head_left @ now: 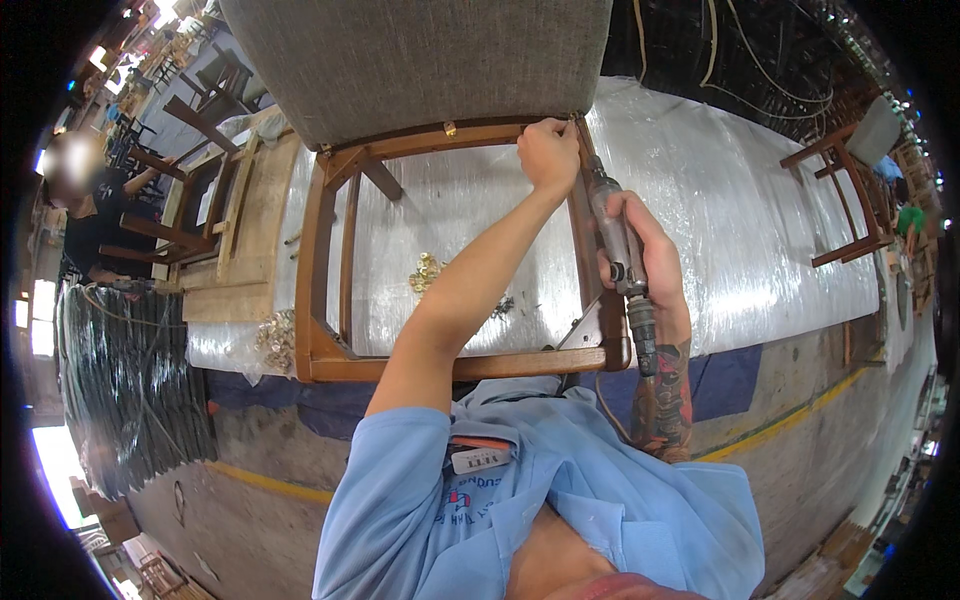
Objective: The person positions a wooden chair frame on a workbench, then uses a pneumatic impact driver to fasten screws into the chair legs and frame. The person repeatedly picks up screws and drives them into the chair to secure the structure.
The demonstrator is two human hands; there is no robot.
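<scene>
A brown wooden chair frame [312, 250] lies on the table in front of me, joined along its far rail to a grey upholstered panel [420, 65]. At the frame's far right corner my left hand [549, 155] is closed, fingertips pinched at the joint; whatever they hold is too small to make out. My right hand [655, 250] grips an air screwdriver [616, 235] along the frame's right side, its tip pointing at that same corner. A small brass bracket [450, 128] sits on the far rail. Inside the frame lie brass brackets [427, 272] and dark screws [503, 306].
Plastic film [740, 230] covers the table. A bag of brass fittings [276, 340] sits left of the frame. Further left are wooden frames [235, 215], a wrapped dark stack [125, 380] and another person [95, 215]. Another chair [850, 180] stands at the right.
</scene>
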